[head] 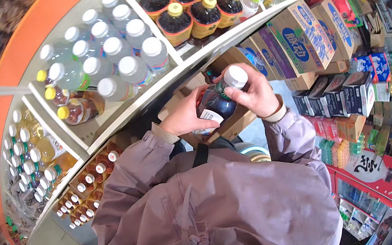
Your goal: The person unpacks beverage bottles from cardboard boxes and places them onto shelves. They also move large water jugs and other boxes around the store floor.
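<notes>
Between my two hands, in front of my chest, is a large dark drink bottle (pixel 221 100) with a white screw cap (pixel 236 76). My left hand (pixel 189 114) grips the lower body beside its white label. Around the neck, just under the cap, are the fingers and thumb of my right hand (pixel 251 94). The bottle is tilted, cap towards the upper right. Below and behind it an open cardboard box (pixel 233 125) shows in part; my hands and the bottle cover much of its inside.
A white shelf edge (pixel 135 110) runs diagonally ahead, with clear white-capped bottles (pixel 129 66) and dark yellow-capped bottles (pixel 204 13) behind it. Stacked drink cartons (pixel 295 40) and black boxes (pixel 341 94) stand to the right. Packed amber bottles (pixel 90 179) sit low at left.
</notes>
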`<state>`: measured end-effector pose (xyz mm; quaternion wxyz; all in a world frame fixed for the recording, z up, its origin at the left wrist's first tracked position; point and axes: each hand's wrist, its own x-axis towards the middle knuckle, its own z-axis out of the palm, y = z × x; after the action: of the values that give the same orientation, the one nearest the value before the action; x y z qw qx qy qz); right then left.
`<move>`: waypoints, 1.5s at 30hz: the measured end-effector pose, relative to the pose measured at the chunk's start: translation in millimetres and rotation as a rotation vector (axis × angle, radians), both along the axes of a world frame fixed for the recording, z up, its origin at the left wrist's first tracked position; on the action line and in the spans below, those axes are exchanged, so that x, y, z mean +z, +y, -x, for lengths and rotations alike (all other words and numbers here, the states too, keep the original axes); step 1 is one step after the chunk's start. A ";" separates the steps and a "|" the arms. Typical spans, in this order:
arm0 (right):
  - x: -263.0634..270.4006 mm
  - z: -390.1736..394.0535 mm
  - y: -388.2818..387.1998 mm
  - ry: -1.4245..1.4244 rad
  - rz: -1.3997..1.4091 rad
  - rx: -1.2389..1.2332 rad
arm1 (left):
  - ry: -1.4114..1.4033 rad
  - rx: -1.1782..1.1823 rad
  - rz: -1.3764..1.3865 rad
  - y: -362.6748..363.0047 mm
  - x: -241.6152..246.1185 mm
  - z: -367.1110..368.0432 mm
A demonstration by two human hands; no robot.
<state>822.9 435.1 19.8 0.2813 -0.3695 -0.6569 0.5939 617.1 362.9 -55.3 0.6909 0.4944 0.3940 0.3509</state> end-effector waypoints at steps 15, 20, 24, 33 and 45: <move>190.1 288.7 -90.4 0.186 -0.236 0.747 | -0.002 0.789 -0.549 -169.0 166.0 203.9; 227.6 422.5 -144.5 0.436 -0.568 0.905 | 0.534 1.056 -0.688 -259.3 214.9 309.9; 242.9 523.4 -183.2 0.598 -0.526 0.968 | 0.634 1.264 -0.764 -309.1 237.5 382.8; 183.2 684.2 -249.0 0.778 -0.567 1.040 | 1.661 1.495 -0.614 -348.2 212.8 499.1; 116.0 743.1 -243.4 0.571 -0.844 0.974 | 1.198 1.630 -0.511 -338.8 117.3 571.1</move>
<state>79.8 191.8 135.8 0.2643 0.2777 -0.8223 0.4206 45.9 24.2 62.0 -0.1892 0.3031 0.8005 0.4811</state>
